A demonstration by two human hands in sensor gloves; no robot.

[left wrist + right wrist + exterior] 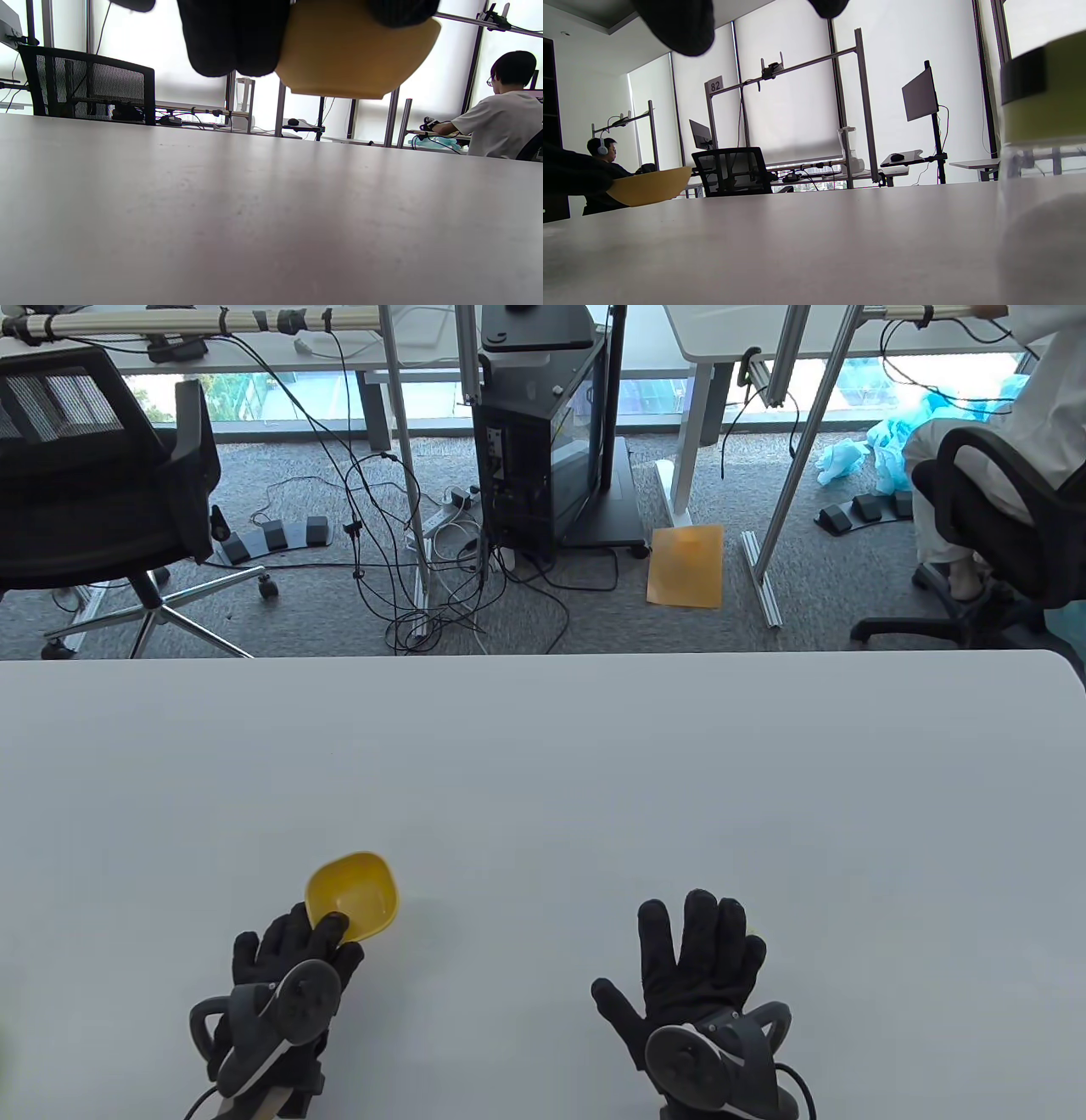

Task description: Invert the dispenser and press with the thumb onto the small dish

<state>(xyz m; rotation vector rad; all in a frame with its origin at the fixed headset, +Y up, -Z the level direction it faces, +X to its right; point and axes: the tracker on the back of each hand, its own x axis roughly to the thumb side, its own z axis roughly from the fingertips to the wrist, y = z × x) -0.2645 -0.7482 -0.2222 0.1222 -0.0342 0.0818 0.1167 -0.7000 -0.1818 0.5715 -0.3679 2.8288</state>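
Observation:
A small yellow dish is at the near left of the white table. My left hand grips its near rim, thumb on the rim. In the left wrist view the dish's underside hangs a little above the table, beside my fingers. My right hand is open with fingers spread, palm down, at the near right. The dispenser is almost hidden under it; only a yellow-green sliver shows. In the right wrist view the dispenser stands upright, clear body, yellow-green and black top. The dish is far left there.
The table's far edge runs across mid-frame. Beyond it are office chairs, a black computer case, cables on the floor and a seated person.

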